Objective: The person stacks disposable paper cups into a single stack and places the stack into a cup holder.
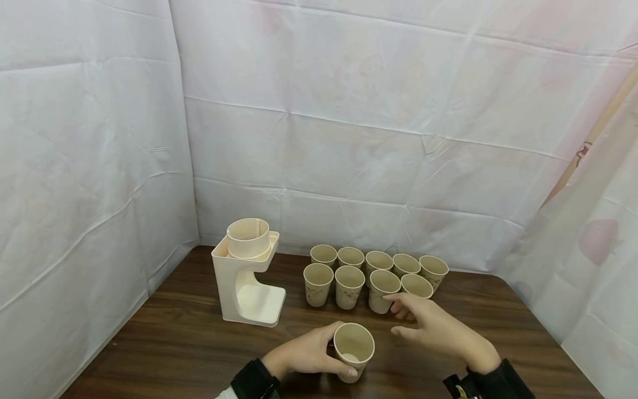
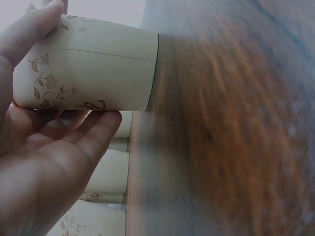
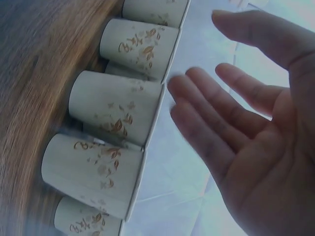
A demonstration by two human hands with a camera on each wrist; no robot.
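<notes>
My left hand (image 1: 314, 350) holds a beige paper cup (image 1: 355, 346) near the front of the table, its thumb and fingers on opposite sides of the wall. Brown floral print shows on that same cup (image 2: 93, 64) in the left wrist view, where its base is at the table surface. My right hand (image 1: 426, 324) is in the air just in front of the right end of the cup rows, nothing in its grasp. Seen from the right wrist, the fingers (image 3: 206, 128) are loosely spread beside the rims of several standing cups (image 3: 115, 108).
Several matching cups stand upright in two rows at the back, including one at the front left (image 1: 318, 285). Left of them is a cream C-shaped stand (image 1: 226, 288) with a round open holder (image 1: 248, 246) on top. White cloth (image 1: 309, 111) hangs behind the dark wooden table (image 1: 164, 343).
</notes>
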